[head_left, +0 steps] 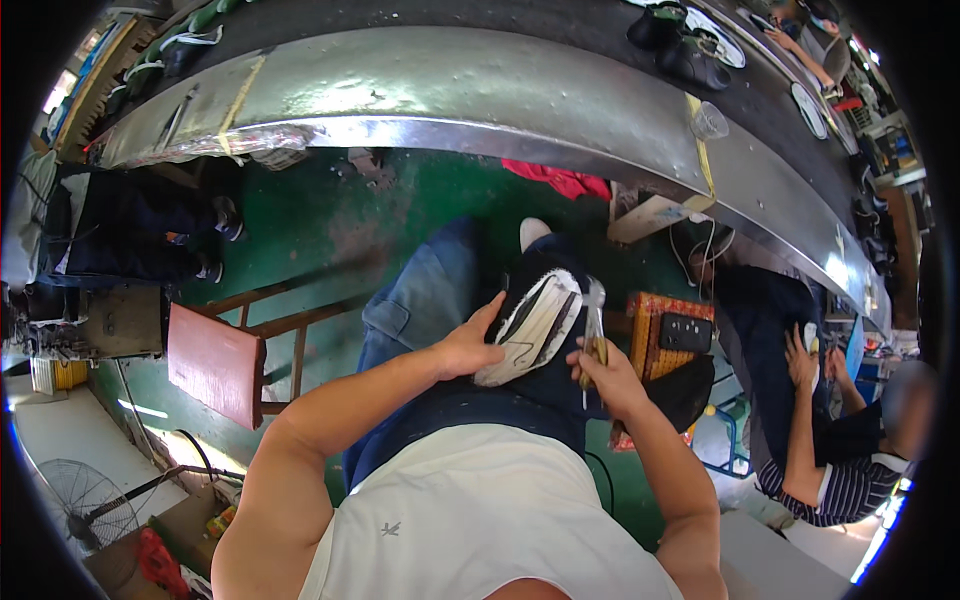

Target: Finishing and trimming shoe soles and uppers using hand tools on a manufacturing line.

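A shoe (535,325) lies on my lap with its pale sole turned up and white at the rim; dark parts show along the middle. My left hand (472,343) is closed on its left side, the thumb near the sole's edge and the other fingers partly hidden. Just right of the shoe, my right hand (612,378) grips a hand tool (594,318) with a metal head and a brownish handle. The tool's head points away from me, close beside the shoe's right edge; its exact kind is unclear.
A long metal-edged bench (430,95) crosses ahead, with dark shoes (680,50) and a clear plastic cup (709,122) on it. A stool (215,362) stands left. On my right are a patterned seat (645,345) with a black object (687,333) and a seated co-worker (840,470).
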Demonstrator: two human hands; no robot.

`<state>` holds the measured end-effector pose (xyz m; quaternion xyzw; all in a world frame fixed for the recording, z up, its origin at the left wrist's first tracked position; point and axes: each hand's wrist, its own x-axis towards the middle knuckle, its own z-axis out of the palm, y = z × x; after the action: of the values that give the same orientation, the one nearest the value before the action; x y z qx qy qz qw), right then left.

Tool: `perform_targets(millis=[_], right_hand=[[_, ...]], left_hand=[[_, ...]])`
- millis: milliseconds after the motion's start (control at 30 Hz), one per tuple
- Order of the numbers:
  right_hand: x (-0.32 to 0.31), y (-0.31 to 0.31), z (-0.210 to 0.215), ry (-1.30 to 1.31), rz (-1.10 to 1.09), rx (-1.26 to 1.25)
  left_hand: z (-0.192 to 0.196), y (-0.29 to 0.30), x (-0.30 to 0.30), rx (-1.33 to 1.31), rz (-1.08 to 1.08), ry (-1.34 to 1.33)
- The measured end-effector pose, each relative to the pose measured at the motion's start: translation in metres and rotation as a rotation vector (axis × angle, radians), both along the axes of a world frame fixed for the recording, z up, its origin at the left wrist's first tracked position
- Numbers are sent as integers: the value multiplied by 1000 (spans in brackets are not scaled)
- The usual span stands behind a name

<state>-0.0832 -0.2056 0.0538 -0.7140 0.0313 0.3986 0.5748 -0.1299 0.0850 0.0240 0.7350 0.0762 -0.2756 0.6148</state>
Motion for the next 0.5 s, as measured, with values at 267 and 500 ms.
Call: perform_targets(millis=[267,500], right_hand=[[-8,-2,58,-430,674,-373],[29,25,63,-647,950,-548]], left_hand=[[-15,-13,-11,10,-19,-85],[-5,-30,-9,112,27,28]])
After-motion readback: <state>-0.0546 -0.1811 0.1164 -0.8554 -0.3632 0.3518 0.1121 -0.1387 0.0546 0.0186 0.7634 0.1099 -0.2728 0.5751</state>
